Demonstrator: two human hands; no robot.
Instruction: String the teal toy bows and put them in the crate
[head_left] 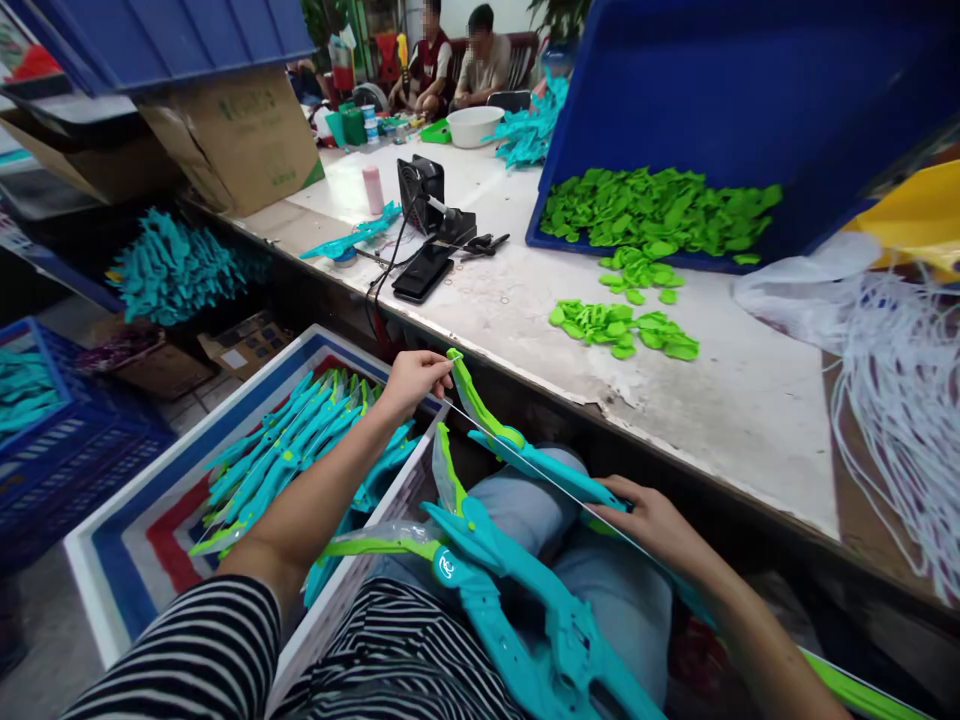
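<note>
A teal toy bow (544, 465) with green limbs slants across my lap, level with the table's edge. My left hand (416, 385) is closed in a pinch at the tip of its upper green limb (472, 400), on a thin white string (506, 447). This string runs taut along the bow towards the lower right. Fingers of my right hand (649, 515) wrap round the teal middle part, and the forearm hides some of the far end. More teal bows (517, 590) with green limbs lie on my thighs, below the held one.
A white-rimmed crate (97, 590) at my left holds several finished-looking bows (289, 455). On the table (750, 400) lie green pieces (589, 322), a phone (422, 273) and a small black fan (420, 185). A blue bin (637, 120) and white strings (892, 400) are at right.
</note>
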